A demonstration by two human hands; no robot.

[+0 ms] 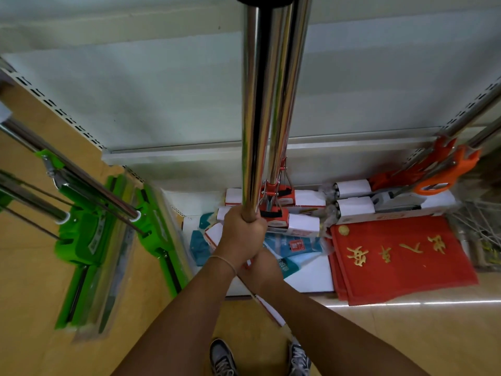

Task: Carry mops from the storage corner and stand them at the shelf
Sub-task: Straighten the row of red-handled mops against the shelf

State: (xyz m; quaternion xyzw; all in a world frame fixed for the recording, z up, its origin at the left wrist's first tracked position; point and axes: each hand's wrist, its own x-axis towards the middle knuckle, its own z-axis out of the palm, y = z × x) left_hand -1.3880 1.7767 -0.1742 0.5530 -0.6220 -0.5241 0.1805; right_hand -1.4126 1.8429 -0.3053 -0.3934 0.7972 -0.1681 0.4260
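I am looking down a steel mop handle (253,118) that stands upright in front of the white shelf (189,156). My left hand (244,234) is wrapped around its lower part. My right hand (261,270) sits just beneath, partly hidden by my left wrist, closed on the same mop lower down. A white and red strip of its head (271,310) pokes out below my arms. Just behind, two more steel mop handles (284,104) lean at the shelf, with their red and white boxed heads (298,223) on the bottom shelf.
Green flat mops (89,232) lean at the left on the tan floor. Orange-headed mops (444,169) lean at the right upright. Red mats with gold characters (401,256) and blue packets (292,248) lie on the bottom shelf. My shoes (222,356) are below.
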